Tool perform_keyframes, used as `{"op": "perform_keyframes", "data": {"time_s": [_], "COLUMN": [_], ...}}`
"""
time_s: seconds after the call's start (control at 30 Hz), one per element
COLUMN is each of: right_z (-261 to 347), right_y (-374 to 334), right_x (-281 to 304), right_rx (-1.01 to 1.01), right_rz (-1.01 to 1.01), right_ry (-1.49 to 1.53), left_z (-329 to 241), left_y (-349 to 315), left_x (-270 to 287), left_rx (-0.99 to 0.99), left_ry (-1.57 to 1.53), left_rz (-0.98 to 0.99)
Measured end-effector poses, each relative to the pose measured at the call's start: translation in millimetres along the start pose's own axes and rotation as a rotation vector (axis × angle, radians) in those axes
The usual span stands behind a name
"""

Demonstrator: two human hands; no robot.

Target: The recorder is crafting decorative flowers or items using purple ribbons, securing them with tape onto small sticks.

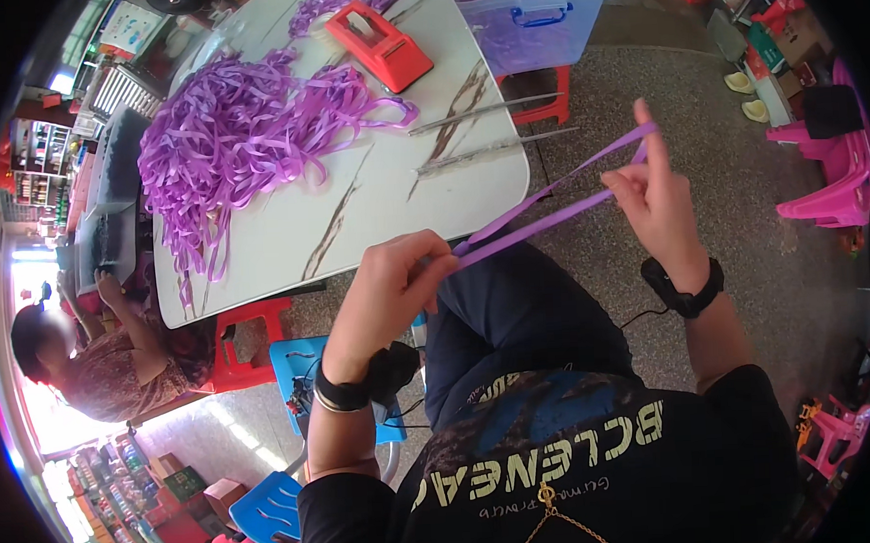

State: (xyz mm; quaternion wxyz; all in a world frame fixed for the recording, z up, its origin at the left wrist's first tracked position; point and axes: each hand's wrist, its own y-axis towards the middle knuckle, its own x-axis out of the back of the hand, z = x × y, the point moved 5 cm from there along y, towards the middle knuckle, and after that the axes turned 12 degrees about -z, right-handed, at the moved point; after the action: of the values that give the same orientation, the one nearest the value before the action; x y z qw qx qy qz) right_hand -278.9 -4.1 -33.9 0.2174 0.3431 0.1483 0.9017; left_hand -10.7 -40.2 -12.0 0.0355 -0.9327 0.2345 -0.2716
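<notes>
A purple ribbon loop (549, 222) is stretched between my two hands, just off the near right corner of the table. My left hand (389, 278) is closed, pinching one end of it between thumb and fingers. At the other end, my right hand (660, 199) has its index finger raised with the ribbon looped over it; the thumb is by the lower strand and the other fingers are curled in. A big tangled heap of purple ribbons (218, 150) lies on the marble-patterned table (379, 216). Two thin rods (493, 152) stick out past the table's right edge.
A red tape dispenser (387, 55) stands behind the heap. A clear plastic bin (541, 24) rests on a red stool (546, 90) at the far right. Another person (118, 358) sits at the left. Blue chairs (271, 512) and pink chairs (844, 181) are around me.
</notes>
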Motion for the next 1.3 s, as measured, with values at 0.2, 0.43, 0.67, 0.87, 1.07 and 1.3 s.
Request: {"op": "perform_keyframes", "data": {"time_s": [0.2, 0.43, 0.67, 0.87, 1.07, 1.3], "right_z": [22, 29, 42, 68, 28, 15], "right_y": [-4, -17, -9, -14, -5, -8], "right_x": [-24, -60, -44, -9, -7, 9], "right_rx": [0.116, -0.173, -0.068, 0.755, -0.015, -0.277], "right_rz": [0.043, 0.367, 0.255, -0.275, 0.147, 0.877], "right_ry": [0.332, 1.088, 0.854, 0.328, 0.537, 0.261], "left_z": [-46, -64, -64, -28, -46, -71], "left_y": [1, 0, 10, 26, 32, 30], "left_x": [-14, -28, -28, -60, -53, -49], "left_rx": [-0.676, -0.893, -0.802, 0.307, -0.043, -0.87], "left_ry": [0.349, 0.682, 0.445, -1.049, -0.489, 0.262], "left_rz": [-0.364, -0.332, -0.205, 0.498, 0.286, -0.007]}}
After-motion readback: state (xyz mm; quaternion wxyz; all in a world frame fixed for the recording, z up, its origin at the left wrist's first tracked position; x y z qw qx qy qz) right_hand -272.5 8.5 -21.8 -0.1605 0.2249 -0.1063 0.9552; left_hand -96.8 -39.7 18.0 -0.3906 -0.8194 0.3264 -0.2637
